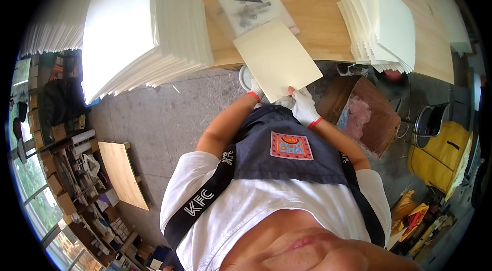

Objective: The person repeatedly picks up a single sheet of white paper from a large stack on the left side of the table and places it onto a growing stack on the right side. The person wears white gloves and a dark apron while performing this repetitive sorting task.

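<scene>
A cream rectangular sheet of card or board (277, 61) is held in front of my apron, its far end over the table's front edge. My right hand (304, 107), in a white glove with a red cuff, is closed on the sheet's near edge, the bare-looking thumb on top. At the sheet's left near edge is my left hand (255, 88), also gloved with a red cuff. Its fingers go beneath the sheet and are mostly hidden. Just beyond the sheet, partly covered by it, lies a white flat pad or stack with black triangles and dark smudges (251, 2).
On the wooden table (312, 9), a tall stack of white sheets (123, 25) stands left and a smaller fanned stack (382, 27) right. Below the table are a round pale container (246, 78) and an open brown box with pinkish plastic (376, 112). A yellow-covered chair (441, 155) stands right.
</scene>
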`<state>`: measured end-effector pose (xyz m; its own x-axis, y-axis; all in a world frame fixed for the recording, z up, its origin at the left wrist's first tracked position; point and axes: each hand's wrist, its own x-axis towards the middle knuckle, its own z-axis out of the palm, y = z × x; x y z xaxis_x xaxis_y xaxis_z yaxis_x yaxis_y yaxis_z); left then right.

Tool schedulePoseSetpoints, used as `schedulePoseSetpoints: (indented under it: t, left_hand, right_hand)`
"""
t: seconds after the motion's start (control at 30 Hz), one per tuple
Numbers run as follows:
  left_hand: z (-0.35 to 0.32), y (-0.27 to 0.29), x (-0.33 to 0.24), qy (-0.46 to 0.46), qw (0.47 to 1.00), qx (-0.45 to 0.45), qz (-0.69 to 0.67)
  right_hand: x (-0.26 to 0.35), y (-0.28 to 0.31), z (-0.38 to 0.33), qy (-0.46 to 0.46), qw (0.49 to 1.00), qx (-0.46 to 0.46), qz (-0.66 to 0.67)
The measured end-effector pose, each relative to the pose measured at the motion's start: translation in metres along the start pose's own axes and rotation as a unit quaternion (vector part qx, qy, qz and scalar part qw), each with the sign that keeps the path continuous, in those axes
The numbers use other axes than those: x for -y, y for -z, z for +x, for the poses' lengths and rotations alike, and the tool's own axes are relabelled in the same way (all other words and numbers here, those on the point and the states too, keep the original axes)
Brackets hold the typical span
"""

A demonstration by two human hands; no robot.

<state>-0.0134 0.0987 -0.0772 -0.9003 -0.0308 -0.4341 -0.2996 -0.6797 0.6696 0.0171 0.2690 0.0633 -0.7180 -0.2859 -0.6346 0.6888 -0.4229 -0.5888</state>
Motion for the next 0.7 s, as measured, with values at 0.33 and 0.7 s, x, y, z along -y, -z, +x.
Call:
schedulePoseSetpoints:
  t: [0.33,0.7]
  left_hand:
    - [-0.032,-0.046,0.0,0.034,0.936,-0.103,0.334]
    - [-0.059,-0.048,-0.07,0.088,0.976,-0.147,0.137]
  right_hand:
    - [0.007,-0.033,0.048,0.042,0.995,-0.071,0.05]
    - [0.049,-0.02,0.045,0.002,0.916,0.093,-0.39]
